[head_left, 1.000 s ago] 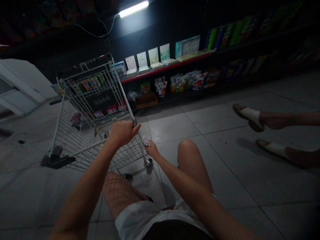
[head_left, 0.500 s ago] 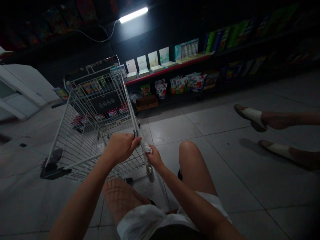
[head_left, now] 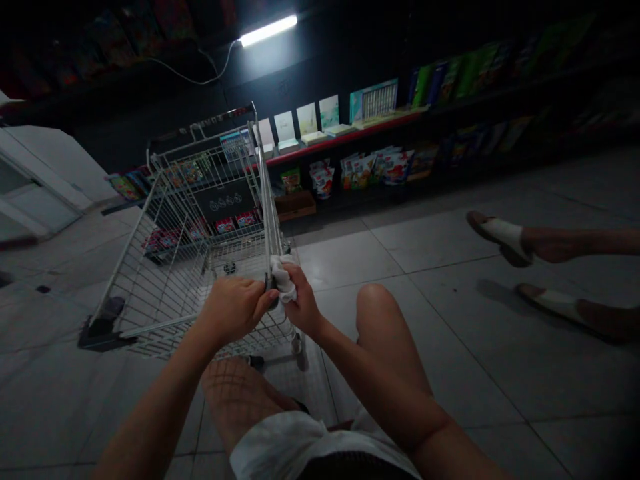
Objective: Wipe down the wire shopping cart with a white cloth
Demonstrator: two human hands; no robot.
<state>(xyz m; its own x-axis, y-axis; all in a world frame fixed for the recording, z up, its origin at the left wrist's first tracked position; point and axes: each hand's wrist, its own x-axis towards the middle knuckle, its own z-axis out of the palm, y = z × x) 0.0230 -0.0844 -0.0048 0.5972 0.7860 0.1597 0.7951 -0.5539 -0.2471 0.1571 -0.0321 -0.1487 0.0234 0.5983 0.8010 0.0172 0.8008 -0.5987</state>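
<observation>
A wire shopping cart [head_left: 175, 327] stands in front of me, with a dark plastic corner piece at its near left. My left hand [head_left: 233, 307] is closed around the cart's near rim at the right corner, thumb over the edge. Just right of it, my right hand [head_left: 301, 300] grips a crumpled white cloth [head_left: 284, 279] and presses it against the side of the cart by that corner. Part of the cloth is hidden under my fingers.
Behind the cart runs a dark shelf with upright books [head_left: 307, 120] and bagged goods [head_left: 356, 170] below. A cardboard box [head_left: 296, 205] sits on the lowest level. Another person's feet in light shoes [head_left: 500, 230] are at the right. A lit tube lamp [head_left: 269, 31] hangs above.
My right hand and the cloth have moved up along the cart's corner. The cart's far end has swung to the right, and my left hand has shifted slightly down and left.
</observation>
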